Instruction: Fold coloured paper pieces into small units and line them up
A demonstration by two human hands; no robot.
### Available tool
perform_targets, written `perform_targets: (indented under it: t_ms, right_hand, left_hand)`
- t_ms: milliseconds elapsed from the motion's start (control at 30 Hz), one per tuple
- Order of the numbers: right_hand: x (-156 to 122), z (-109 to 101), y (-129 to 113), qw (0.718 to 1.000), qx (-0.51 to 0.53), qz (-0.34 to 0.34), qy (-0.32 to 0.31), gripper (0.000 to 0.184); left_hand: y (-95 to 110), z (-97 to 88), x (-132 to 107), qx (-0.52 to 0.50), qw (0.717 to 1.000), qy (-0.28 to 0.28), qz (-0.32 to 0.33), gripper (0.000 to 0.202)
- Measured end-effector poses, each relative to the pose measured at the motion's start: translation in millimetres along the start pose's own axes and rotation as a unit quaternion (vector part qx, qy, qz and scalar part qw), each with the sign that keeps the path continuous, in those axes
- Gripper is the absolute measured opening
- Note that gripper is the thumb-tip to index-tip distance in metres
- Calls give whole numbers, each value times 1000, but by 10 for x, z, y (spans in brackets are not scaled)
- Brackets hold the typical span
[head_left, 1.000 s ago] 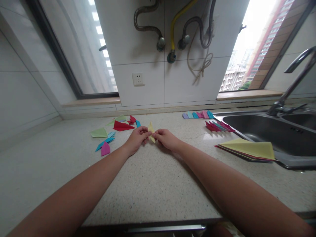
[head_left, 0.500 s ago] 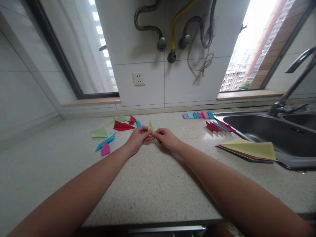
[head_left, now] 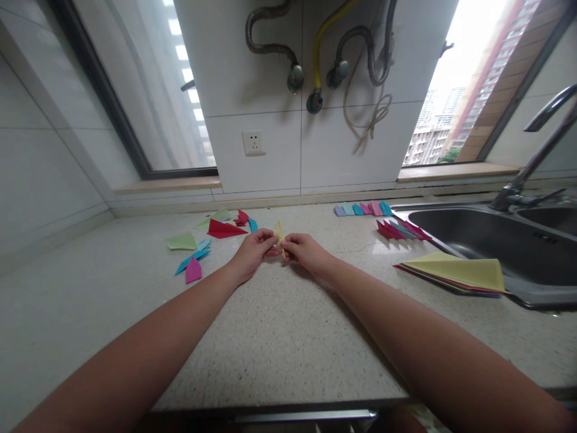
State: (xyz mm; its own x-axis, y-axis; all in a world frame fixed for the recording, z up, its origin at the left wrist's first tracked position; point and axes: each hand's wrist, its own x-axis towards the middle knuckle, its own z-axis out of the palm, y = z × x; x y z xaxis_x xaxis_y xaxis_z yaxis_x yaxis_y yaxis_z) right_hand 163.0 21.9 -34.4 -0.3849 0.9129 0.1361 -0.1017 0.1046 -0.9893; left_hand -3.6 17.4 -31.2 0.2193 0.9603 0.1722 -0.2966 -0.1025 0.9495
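Note:
My left hand [head_left: 250,253] and my right hand [head_left: 305,251] meet over the middle of the speckled counter [head_left: 279,337]. Both pinch a small folded yellow paper piece [head_left: 279,233] between their fingertips, its point standing up just above the fingers. The lower part of the piece is hidden behind my fingers. Both hands are closed on it.
Loose folded paper pieces in green, red, blue and pink [head_left: 198,246] lie left of my hands. A row of small folded pieces [head_left: 363,208] and a fanned set [head_left: 401,229] lie back right. A stack of coloured sheets [head_left: 455,273] rests by the steel sink [head_left: 496,240] with its tap [head_left: 532,162].
My fingers have pressed closer together on the yellow piece, and less of it shows below them. The hands stay in the same spot.

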Motion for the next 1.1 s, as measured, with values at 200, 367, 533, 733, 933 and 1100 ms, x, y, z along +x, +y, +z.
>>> perform_targets:
  t_ms: [200,367,533,733,933,1100]
  right_hand:
    - [-37,1,-58,997,-76,-2,11,24]
    - [-50,3,-89,991,-132,2,35,23]
    - [-40,20,-83,995,-93,15,40,21]
    - [-1,13,-10,998,-37,15,44,16]
    - [16,-11,8,996,-73,0,55,17]
    - [-10,-20,-48,989,-135,-5,54,20]
  left_hand:
    - [-16,-15,10,-1,1000,4,6,30]
    - [-16,-21,14,-10,1000,-3,3,29]
    - [11,-1,-4,-18,1000,-10,-10,27]
    - [13,-3,-12,-21,999,-20,-18,26]
    - [0,-5,0,-7,1000,-20,-4,26]
    - [5,8,-6,-10,1000,-9,-5,27]
